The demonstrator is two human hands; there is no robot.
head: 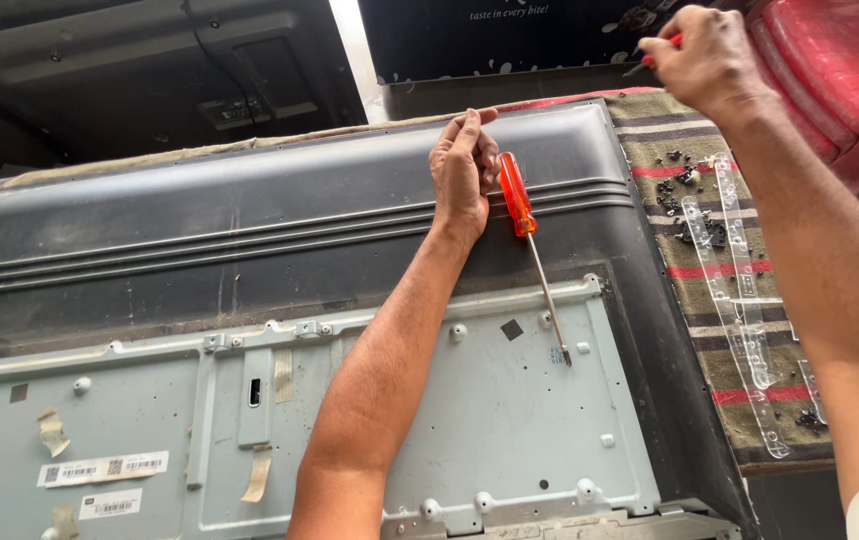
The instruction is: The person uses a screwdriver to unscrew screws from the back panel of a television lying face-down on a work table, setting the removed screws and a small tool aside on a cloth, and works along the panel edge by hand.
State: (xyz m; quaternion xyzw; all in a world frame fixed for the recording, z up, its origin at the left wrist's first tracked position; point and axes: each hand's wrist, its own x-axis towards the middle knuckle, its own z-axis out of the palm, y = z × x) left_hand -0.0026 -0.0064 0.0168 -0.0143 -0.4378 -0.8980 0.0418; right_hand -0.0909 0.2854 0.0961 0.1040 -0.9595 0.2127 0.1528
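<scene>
Left hand (pixel 464 170) grips orange screwdriver (pixel 523 215); right hand (pixel 702 58) raised — pinching something red.

The right hand (pixel 707 62) closes around a small red-tipped thing (pixel 674 41) of which only a sliver shows past the knuckles, so its kind cannot be told, and the red plastic object (pixel 830 80) beside it runs off the top and right edges. The left hand (pixel 464 170) covers the upper side of the orange screwdriver handle (pixel 516 193), and whether the fingers grip it or only lie against it cannot be told. The television back panel (pixel 250 230) is cut off at the left and bottom edges, the dark bits (pixel 685 178) scattered on the striped cloth (pixel 710 300) are too small to identify, and the clear plastic strips (pixel 740 290) pass behind the right forearm.
</scene>
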